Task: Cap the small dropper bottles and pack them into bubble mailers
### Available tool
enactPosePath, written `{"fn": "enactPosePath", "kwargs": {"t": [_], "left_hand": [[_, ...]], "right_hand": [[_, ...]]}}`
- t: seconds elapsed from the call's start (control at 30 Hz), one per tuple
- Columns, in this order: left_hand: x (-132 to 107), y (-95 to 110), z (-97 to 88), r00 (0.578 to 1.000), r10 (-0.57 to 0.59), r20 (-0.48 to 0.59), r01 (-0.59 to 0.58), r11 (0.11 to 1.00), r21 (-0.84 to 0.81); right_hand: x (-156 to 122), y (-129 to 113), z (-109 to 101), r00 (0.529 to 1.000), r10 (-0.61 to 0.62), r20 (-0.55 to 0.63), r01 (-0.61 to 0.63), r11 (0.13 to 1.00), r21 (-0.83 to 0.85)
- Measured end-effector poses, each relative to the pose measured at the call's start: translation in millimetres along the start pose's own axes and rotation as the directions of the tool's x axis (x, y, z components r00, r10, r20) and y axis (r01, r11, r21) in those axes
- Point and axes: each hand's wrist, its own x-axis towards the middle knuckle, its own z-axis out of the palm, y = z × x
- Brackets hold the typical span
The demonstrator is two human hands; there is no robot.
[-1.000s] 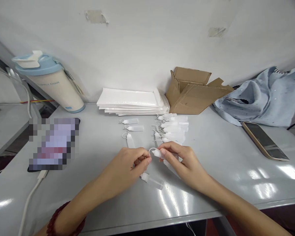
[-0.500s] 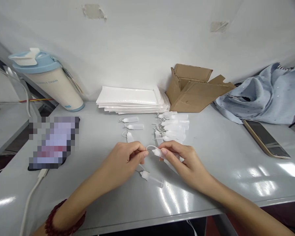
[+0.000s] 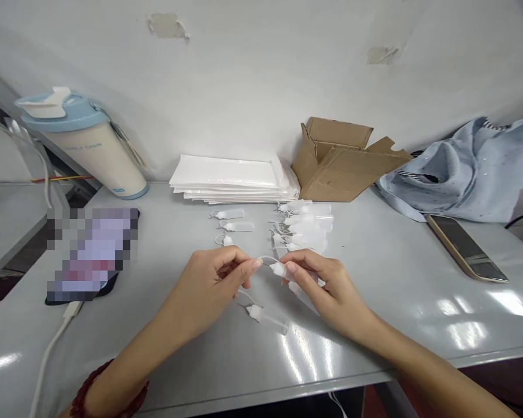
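Note:
Between the fingers of my right hand (image 3: 325, 278) is a small translucent needle-tip bottle (image 3: 278, 269), its white nozzle pointing left. A thin curved cap strap (image 3: 268, 258) arches from its neck to my left hand (image 3: 218, 276). There, thumb and forefinger pinch the strap's end; the cap itself is hidden by the fingers. Below my hands lies a similar bottle (image 3: 270, 319), tilted on the table. Several more such bottles (image 3: 309, 223) are bunched behind my right hand. Two bottles (image 3: 239, 226) lie beyond my left hand, near another that it partly covers.
A stack of white padded envelopes (image 3: 226, 174) and an open cardboard box (image 3: 348, 171) stand against the wall. On the left are a tumbler (image 3: 96, 145) and a blurred phone (image 3: 98, 249) with a cable. At right lie another phone (image 3: 466, 247) and light-blue cloth (image 3: 466, 168).
My left hand has shifted slightly left, drawing the strap's end a little farther from the bottle. My right hand stays nearly in place. The view has moved slightly.

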Motion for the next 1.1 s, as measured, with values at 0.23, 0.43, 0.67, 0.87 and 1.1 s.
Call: {"fn": "enactPosePath", "kwargs": {"t": [0.23, 0.43, 0.67, 0.87, 1.1], "left_hand": [[0.0, 1.0, -1.8, 0.993, -0.044, 0.111, 0.058, 0.990, -0.126], [4.8, -10.2, 0.9, 0.985, 0.006, 0.173, 0.034, 0.974, -0.224], [11.5, -15.9, 4.1, 0.979, 0.066, 0.194, -0.010, 0.960, -0.279], [10.7, -15.2, 3.4, 0.980, 0.057, 0.193, 0.004, 0.953, -0.301], [11.3, -13.0, 2.9, 0.976, 0.033, 0.215, 0.031, 0.957, -0.288]], "right_hand": [[1.4, -1.3, -1.6, 0.999, 0.036, -0.017, -0.035, 0.998, 0.044], [2.6, -0.5, -1.0, 0.998, 0.060, 0.011, -0.060, 0.995, 0.078], [2.0, -1.7, -2.2, 0.997, 0.074, 0.002, -0.074, 0.994, 0.079], [1.0, -2.0, -3.4, 0.993, 0.109, -0.050, -0.102, 0.987, 0.126], [3.9, -2.6, -3.9, 0.994, 0.106, -0.008, -0.104, 0.985, 0.139]]}}
